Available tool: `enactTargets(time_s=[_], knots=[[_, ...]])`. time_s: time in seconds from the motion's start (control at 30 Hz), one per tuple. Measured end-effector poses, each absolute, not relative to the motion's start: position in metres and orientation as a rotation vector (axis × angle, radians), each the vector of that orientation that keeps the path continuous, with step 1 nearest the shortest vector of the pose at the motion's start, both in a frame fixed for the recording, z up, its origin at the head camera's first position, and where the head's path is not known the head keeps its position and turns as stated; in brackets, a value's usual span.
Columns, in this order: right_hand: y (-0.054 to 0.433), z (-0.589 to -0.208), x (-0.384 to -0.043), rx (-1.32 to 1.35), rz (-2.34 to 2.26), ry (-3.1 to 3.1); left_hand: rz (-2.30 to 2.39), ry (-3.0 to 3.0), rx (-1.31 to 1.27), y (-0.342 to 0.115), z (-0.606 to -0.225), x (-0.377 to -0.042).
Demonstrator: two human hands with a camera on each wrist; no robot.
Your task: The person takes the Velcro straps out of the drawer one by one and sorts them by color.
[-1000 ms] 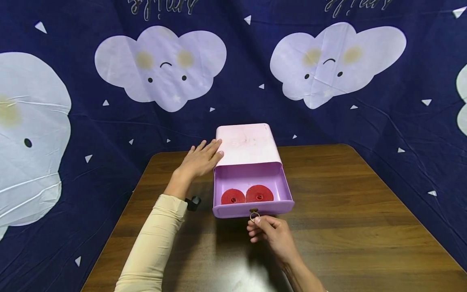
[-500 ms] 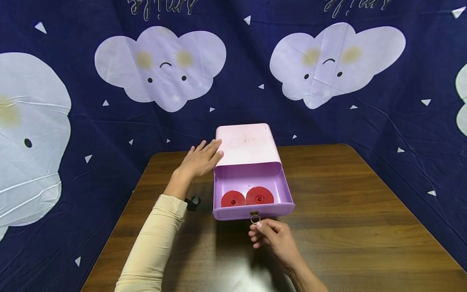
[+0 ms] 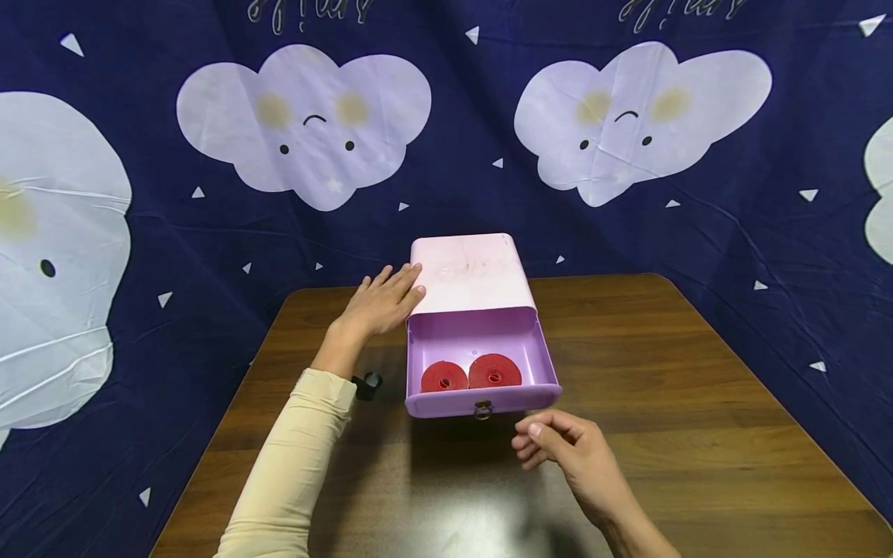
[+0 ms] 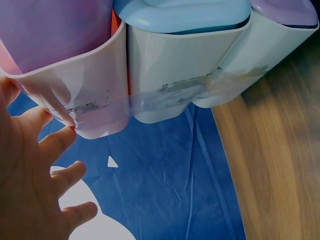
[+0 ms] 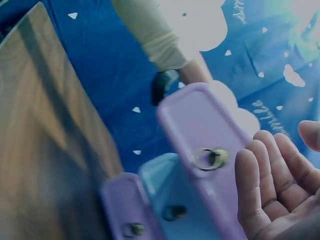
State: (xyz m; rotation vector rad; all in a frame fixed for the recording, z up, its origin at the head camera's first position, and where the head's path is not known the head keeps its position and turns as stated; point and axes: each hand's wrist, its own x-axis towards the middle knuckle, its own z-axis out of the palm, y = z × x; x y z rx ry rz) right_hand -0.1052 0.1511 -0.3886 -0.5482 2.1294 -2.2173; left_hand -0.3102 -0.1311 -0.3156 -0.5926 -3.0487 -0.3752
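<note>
A small pale drawer cabinet (image 3: 467,271) stands on the table, its top purple drawer (image 3: 453,332) pulled well out. Inside that drawer lie two flat red rolls (image 3: 444,378), side by side near the front. My left hand (image 3: 380,306) rests with spread fingers against the cabinet's upper left edge. In the left wrist view its fingertips touch the pink side wall (image 4: 97,117). A brass ring pull (image 3: 483,412) hangs free on the drawer front. Just right of it hovers my right hand (image 3: 572,453), fingers loosely bent and holding nothing.
Below the open drawer are a blue drawer (image 5: 182,200) and another purple drawer (image 5: 122,197), each with a ring pull. The wooden table (image 3: 663,372) extends on both sides. A navy cloud-print cloth (image 3: 474,116) hangs behind it. A black band (image 3: 367,386) is at my left wrist.
My right hand pulled the drawer slightly further out, then released the ring and moved to the right. The ring now hangs down. My left hand stays on the cabinet.
</note>
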Motion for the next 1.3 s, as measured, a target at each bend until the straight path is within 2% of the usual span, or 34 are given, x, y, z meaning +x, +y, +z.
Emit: enactTargets(time_s=[0.23, 0.53, 0.77, 1.03, 1.3], knots=[[0.166, -0.361, -0.112, -0.723, -2.233, 2.205, -0.384, -3.053, -0.588, -0.131, -0.315, -0.31], [0.173, -0.33, -0.133, -0.728, -2.133, 2.359, -0.382, -3.054, -0.587, -0.132, -0.316, -0.31], [0.173, -0.313, -0.154, -0.69, -1.716, 2.691, -0.392, -3.059, -0.584, -0.132, -0.316, -0.309], [0.164, -0.311, -0.184, -0.994, -1.273, 2.851, -0.384, -3.059, -0.583, -0.133, -0.316, -0.31], [0.162, -0.315, -0.213, -1.1, -0.89, 2.803, -0.375, -3.062, -0.576, -0.132, -0.317, -0.31]])
